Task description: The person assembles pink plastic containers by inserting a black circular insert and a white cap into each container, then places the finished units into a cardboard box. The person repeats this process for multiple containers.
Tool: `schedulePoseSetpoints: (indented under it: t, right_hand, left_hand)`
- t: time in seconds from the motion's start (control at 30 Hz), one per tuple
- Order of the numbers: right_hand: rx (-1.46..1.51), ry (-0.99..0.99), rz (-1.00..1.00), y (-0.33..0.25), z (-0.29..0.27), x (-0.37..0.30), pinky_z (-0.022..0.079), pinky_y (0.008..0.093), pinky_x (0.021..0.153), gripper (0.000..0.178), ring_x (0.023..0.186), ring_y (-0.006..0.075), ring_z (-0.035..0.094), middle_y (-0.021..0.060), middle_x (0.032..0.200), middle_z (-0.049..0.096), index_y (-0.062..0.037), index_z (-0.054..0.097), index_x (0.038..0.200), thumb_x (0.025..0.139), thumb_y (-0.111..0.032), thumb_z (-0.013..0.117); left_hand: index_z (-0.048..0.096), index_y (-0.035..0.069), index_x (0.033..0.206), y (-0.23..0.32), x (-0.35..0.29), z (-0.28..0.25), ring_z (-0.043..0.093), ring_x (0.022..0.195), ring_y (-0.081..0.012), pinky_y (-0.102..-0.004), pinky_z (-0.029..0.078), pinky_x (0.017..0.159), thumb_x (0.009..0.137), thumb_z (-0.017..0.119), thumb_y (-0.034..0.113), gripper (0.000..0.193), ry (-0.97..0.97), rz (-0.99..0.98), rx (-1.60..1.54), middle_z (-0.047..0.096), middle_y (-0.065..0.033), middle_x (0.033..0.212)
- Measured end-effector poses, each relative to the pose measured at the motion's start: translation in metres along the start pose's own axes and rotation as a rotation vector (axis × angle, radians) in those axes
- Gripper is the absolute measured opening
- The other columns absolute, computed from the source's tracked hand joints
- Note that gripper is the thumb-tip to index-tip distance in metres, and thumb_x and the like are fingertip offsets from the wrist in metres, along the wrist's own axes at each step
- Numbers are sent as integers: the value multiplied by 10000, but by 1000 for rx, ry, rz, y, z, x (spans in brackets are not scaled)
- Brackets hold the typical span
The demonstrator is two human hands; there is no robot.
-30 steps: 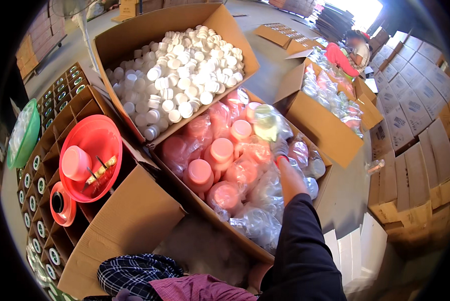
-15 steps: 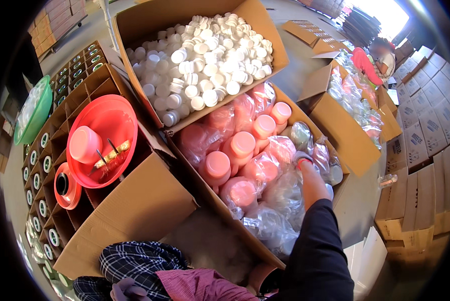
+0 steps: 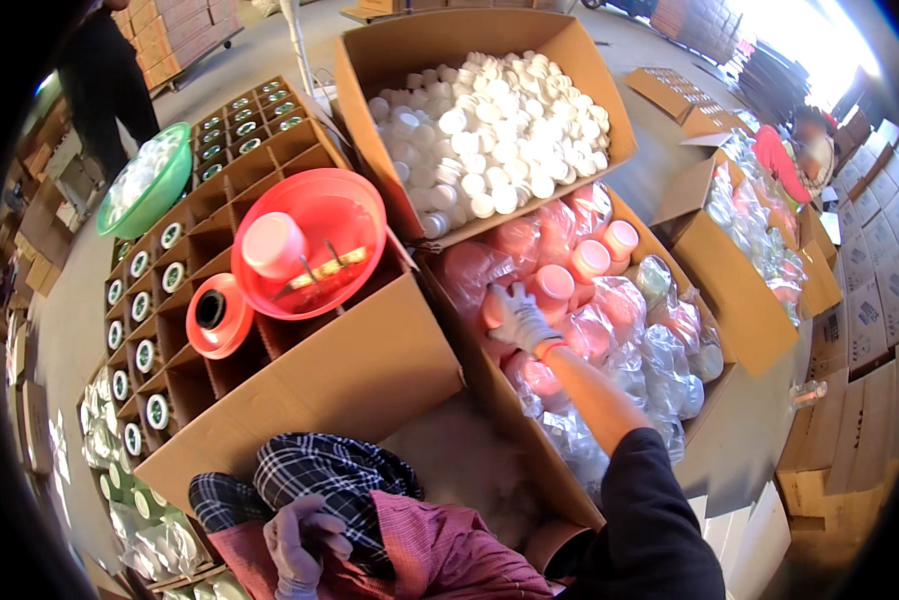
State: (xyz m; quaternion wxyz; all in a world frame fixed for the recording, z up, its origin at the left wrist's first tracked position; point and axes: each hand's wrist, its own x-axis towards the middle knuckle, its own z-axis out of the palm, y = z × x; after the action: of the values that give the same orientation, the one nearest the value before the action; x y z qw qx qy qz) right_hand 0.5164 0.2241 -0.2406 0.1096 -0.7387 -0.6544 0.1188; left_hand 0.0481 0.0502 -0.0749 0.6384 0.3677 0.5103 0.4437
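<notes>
My right hand (image 3: 519, 320), in a pale glove with a red band at the wrist, reaches into a carton (image 3: 569, 490) of pink plastic bottles. Its fingers are closed around a pink bottle (image 3: 492, 308) at the carton's left side, mostly hidden by the hand. Other pink bottles (image 3: 552, 287) and clear plastic-wrapped ones (image 3: 664, 350) lie around it. Down by my lap, my gloved left hand (image 3: 304, 540) hangs with loosely bent fingers apart and nothing visible in it.
A carton of white caps (image 3: 489, 140) adjoins the bottles. To the left, a divided carton (image 3: 299, 370) carries a red basin (image 3: 354, 215) and a red funnel-like piece (image 3: 231, 335). A green basin (image 3: 174, 175) stands beyond. Another person (image 3: 809, 155) sits at the far right.
My right hand has moved left from the wrapped bottles to a pink bottle and closed on it. My left hand has come further into view. The whole view has shifted left.
</notes>
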Motion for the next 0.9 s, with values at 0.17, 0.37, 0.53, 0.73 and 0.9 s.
schedulePoseSetpoints:
  t: [0.17, 0.37, 0.53, 0.73, 0.9]
  right_hand:
    - [154, 295, -65, -28, -175, -38, 452, 473, 998, 887, 1155, 438, 534, 289, 1286, 493, -89, 467, 1393, 626, -345, 832]
    - [230, 305, -629, -101, -332, -127, 392, 438, 1039, 866, 1203, 309, 501, 166, 1332, 494, -10, 457, 1365, 656, -264, 884]
    - [-187, 512, -1175, -208, -291, -222, 469, 460, 930, 495, 1089, 327, 552, 97, 1166, 548, -165, 566, 1186, 748, -258, 779]
    - [160, 437, -1354, -239, -204, -242, 550, 430, 728, 448, 941, 329, 579, 50, 1141, 469, -421, 569, 1125, 751, -234, 727]
    - [346, 412, -1426, -261, -173, -228, 524, 457, 704, 498, 890, 394, 584, 136, 1146, 471, -309, 564, 1141, 699, -264, 789]
  left_hand:
    - [584, -72, 1182, 5, 0, 3, 674, 558, -242, -301, 557, 476, 1038, 420, 381, 503, -73, 25, 27, 703, -190, 824]
    - [530, -60, 1290, 32, -11, 30, 696, 913, -229, -316, 590, 755, 1024, 491, 241, 404, -193, 182, -27, 668, -191, 1109]
    - [392, 23, 1424, 53, 15, 47, 549, 1197, -215, -383, 498, 977, 1042, 423, 379, 524, -273, 187, -532, 528, -91, 1347]
    - [373, 34, 1431, 52, 23, -14, 495, 1261, -188, -368, 446, 1038, 1051, 384, 395, 525, -292, 591, -486, 495, -87, 1387]
    - [408, 16, 1378, 50, 9, -36, 515, 1204, -182, -324, 434, 1020, 944, 547, 552, 704, 7, 794, -394, 495, -73, 1337]
